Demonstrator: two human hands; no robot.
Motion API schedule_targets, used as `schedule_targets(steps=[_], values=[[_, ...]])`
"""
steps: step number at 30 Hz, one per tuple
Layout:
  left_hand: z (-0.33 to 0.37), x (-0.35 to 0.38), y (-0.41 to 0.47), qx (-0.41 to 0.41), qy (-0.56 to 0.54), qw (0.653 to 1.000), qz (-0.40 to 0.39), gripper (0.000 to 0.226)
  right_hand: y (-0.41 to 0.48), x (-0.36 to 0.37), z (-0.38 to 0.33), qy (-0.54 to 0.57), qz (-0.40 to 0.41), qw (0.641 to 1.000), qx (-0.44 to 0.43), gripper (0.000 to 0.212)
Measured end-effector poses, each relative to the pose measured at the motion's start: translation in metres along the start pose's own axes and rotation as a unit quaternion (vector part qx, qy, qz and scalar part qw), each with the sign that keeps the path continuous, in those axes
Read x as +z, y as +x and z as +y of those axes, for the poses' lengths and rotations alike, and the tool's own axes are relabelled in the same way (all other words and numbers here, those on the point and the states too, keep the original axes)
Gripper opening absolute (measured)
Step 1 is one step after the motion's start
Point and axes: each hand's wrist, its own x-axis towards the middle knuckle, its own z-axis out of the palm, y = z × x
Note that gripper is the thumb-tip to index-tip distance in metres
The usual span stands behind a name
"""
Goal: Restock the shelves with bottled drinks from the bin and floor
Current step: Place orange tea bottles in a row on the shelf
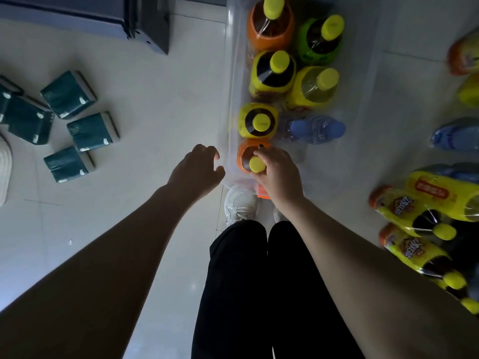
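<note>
The right hand [278, 172] curls round the neck of the orange bottle [245, 158], upright at the bin's [231, 99] near end and probably the easiest to lift. The left hand [199, 167] hovers just outside the bin wall, fingers loosely bent and holding nothing, likely ready to steady it. More bottles [272, 73] stand beyond.

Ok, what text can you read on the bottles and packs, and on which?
No text reads clearly.
Yellow bottles lying on the floor: logo and red panel, too blurred.
Bottles in the bin: no print readable from above.
Green packs: white marks, too small.
</note>
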Motion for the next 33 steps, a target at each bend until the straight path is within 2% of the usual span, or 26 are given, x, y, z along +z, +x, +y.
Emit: schedule_targets(steps=[9, 14, 22, 28, 33], values=[[0.017, -0.022, -0.032, 0.014, 0.022, 1.0, -0.012, 0.037, -0.017, -0.045, -0.001, 0.0, 0.001, 0.999, 0.034, 0.048], [0.047, -0.056, -0.067, 0.052, 0.036, 0.998, -0.005, 0.039, -0.045, -0.109, -0.012, 0.032, -0.019, 0.993, 0.113, 0.052], [0.132, -0.151, -0.152, 0.153, 0.076, 0.985, 0.013, 0.042, -0.113, -0.247, -0.053, 0.084, 0.074, 0.975, 0.193, 0.049], [0.207, -0.222, -0.229, 0.221, 0.117, 0.968, 0.021, 0.035, -0.179, -0.354, -0.08, 0.172, 0.171, 0.937, 0.251, 0.042], [0.277, -0.264, -0.295, 0.295, 0.187, 0.936, 0.048, 0.035, -0.255, -0.442, -0.098, 0.226, 0.267, 0.897, 0.27, 0.036]])
